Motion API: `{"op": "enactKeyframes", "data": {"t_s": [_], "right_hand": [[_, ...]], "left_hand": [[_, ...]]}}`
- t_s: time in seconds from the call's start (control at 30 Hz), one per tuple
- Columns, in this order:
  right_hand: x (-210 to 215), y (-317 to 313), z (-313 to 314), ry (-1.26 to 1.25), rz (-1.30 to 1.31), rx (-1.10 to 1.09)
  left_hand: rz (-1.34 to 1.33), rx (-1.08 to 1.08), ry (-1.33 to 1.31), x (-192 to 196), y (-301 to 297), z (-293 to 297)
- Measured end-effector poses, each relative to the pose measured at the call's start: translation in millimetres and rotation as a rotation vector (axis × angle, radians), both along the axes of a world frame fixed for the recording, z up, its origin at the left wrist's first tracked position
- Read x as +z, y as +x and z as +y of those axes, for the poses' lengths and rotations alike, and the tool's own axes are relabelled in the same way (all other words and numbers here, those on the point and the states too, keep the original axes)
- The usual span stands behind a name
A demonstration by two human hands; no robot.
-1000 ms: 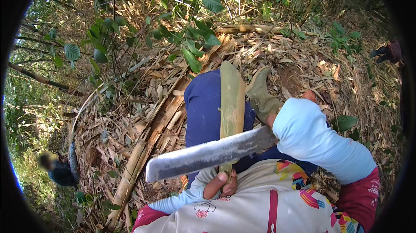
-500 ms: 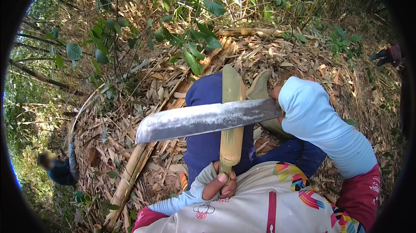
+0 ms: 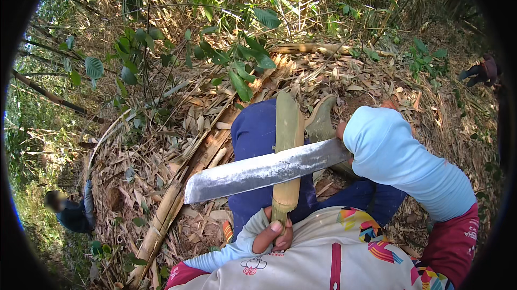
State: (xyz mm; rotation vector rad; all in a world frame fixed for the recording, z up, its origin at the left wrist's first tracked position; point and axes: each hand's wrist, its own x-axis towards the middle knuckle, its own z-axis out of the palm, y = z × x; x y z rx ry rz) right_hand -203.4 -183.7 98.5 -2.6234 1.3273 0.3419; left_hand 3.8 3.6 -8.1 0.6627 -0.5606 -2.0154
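A cut length of bamboo [image 3: 286, 193] lies along my blue-trousered thigh, its slanted far end beyond the knee. My left hand [image 3: 273, 237] is closed around its narrow near end, close to my body. A machete [image 3: 250, 172] with a broad, worn grey blade crosses over the bamboo, its tip out to the left and lower than the handle end. Closed at the blade's right end is my right hand [image 3: 341, 132], mostly covered by a light blue sleeve. The machete's handle is hidden. Whether the blade touches the bamboo I cannot tell.
A long bamboo pole [image 3: 156, 230] lies on the leaf-strewn ground to my left. Leafy branches [image 3: 242, 71] hang ahead. A green boot [image 3: 321, 120] is beyond my knee. One person [image 3: 75, 212] is at far left, another [image 3: 484, 71] at far right.
The machete blade has swung nearer to me along the bamboo, its tip moving right and down, so it slants more. My left hand keeps its hold on the bamboo.
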Motion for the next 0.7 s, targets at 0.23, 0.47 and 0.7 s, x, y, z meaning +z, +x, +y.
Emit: {"op": "enactKeyframes", "data": {"t_s": [0.23,0.47,0.7], "right_hand": [[-5.1,-1.0,-15.4,0.061,0.015,-0.116],[-6.7,-7.0,-24.1,0.067,-0.046,-0.17],[-5.1,-5.1,-31.2,0.056,-0.005,-0.18]], "left_hand": [[0.011,0.008,0.01,-0.7,0.7,3.5],[0.023,0.016,0.04,-1.4,0.9,4.2],[0.005,0.022,0.032,-2.0,0.3,4.2]]}}
